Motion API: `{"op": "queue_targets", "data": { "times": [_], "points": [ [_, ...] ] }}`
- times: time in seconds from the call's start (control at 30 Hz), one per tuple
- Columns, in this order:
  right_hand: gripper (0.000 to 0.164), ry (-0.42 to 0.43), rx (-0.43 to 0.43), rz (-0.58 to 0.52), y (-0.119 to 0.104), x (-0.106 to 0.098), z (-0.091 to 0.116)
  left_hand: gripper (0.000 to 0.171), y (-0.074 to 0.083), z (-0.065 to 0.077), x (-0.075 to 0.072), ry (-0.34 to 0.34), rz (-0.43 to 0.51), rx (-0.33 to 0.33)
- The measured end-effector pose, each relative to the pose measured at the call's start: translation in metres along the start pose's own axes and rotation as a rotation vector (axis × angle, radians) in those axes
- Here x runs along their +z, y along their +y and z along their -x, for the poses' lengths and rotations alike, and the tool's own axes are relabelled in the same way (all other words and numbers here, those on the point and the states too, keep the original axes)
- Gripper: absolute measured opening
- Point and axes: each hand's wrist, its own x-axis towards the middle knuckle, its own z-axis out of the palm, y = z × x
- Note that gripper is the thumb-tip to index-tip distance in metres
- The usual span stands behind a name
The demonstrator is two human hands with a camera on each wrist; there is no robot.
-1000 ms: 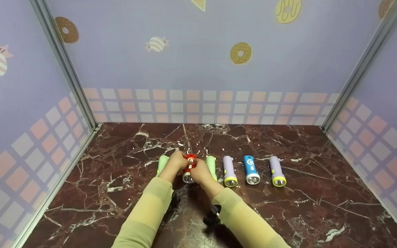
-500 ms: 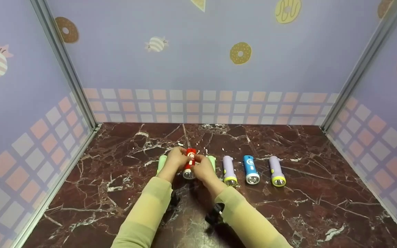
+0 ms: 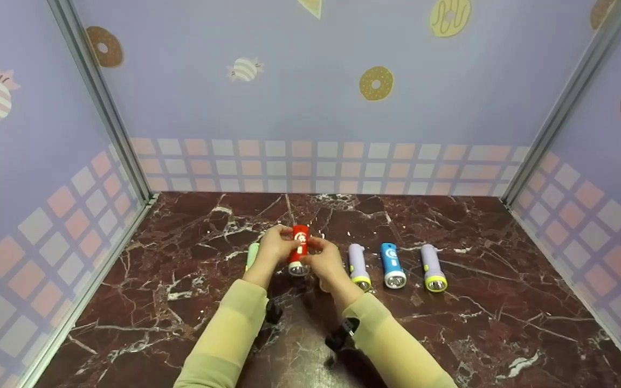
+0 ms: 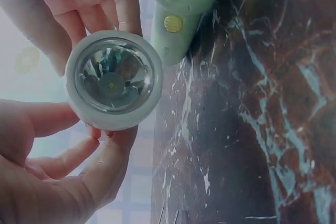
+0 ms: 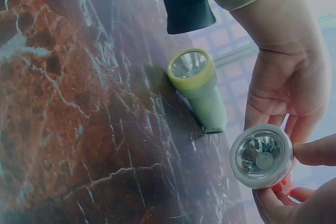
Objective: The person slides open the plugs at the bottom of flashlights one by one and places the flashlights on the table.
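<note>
Between both hands is a red flashlight (image 3: 300, 233) with a white head, its lens facing me. My left hand (image 3: 274, 251) pinches its body from the left. From the right, my right hand (image 3: 328, 263) pinches it too, the thumb at the white rim in the right wrist view. The wrist views show the lens (image 4: 112, 80) straight on, with the red body mostly hidden behind it. A green flashlight (image 3: 253, 253) lies left of my left hand. Another green flashlight (image 4: 178, 22) shows beyond my right hand in the left wrist view; the head view has it mostly hidden.
Right of my hands lie a purple flashlight (image 3: 357, 261), a blue flashlight (image 3: 391, 258) and a second purple flashlight (image 3: 431, 261), roughly in a row. They rest on a dark red marbled table (image 3: 483, 345). Patterned panels (image 3: 310, 108) close off the back and both sides.
Both hands have lifted the red flashlight, which appears higher in the head view with more of its body exposed. My right hand has shifted slightly right, covering the nearby green flashlight.
</note>
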Motion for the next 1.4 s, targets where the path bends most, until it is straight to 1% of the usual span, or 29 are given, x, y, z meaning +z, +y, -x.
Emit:
{"op": "queue_targets", "data": {
  "times": [0.17, 0.37, 0.57, 0.73, 0.87, 0.97, 1.07, 1.13, 1.23, 1.4],
  "points": [
    [0.063, 0.007, -0.019, 0.043, -0.001, -0.006, 0.001, 0.041, 0.001, 0.004, 0.001, 0.009, 0.069, 0.012],
    [0.066, -0.024, -0.034, -0.019, -0.003, -0.014, 0.005, 0.043, 0.004, 0.01, 0.002, 0.018, 0.116, 0.04],
    [0.068, -0.074, -0.057, -0.071, -0.003, -0.022, 0.01, 0.044, 0.009, 0.021, 0.003, 0.015, 0.139, 0.099],
    [0.067, -0.135, -0.071, -0.141, -0.002, -0.031, 0.016, 0.043, 0.011, 0.029, 0.007, 0.024, 0.175, 0.13],
    [0.067, -0.17, -0.081, -0.161, -0.001, -0.038, 0.021, 0.041, 0.011, 0.035, 0.011, 0.023, 0.209, 0.142],
    [0.065, -0.166, -0.087, -0.167, 0.0, -0.043, 0.025, 0.042, 0.01, 0.039, 0.015, 0.01, 0.235, 0.145],
    [0.062, -0.141, -0.093, -0.168, 0.002, -0.048, 0.028, 0.043, 0.011, 0.043, 0.018, -0.004, 0.257, 0.152],
    [0.06, -0.116, -0.107, -0.149, 0.003, -0.05, 0.031, 0.043, 0.012, 0.046, 0.019, -0.004, 0.252, 0.165],
    [0.059, -0.08, -0.119, -0.117, 0.005, -0.053, 0.034, 0.044, 0.012, 0.05, 0.022, 0.003, 0.225, 0.205],
    [0.06, -0.044, -0.096, -0.11, 0.007, -0.057, 0.037, 0.045, 0.014, 0.056, 0.027, 0.002, 0.211, 0.237]
  ]
}}
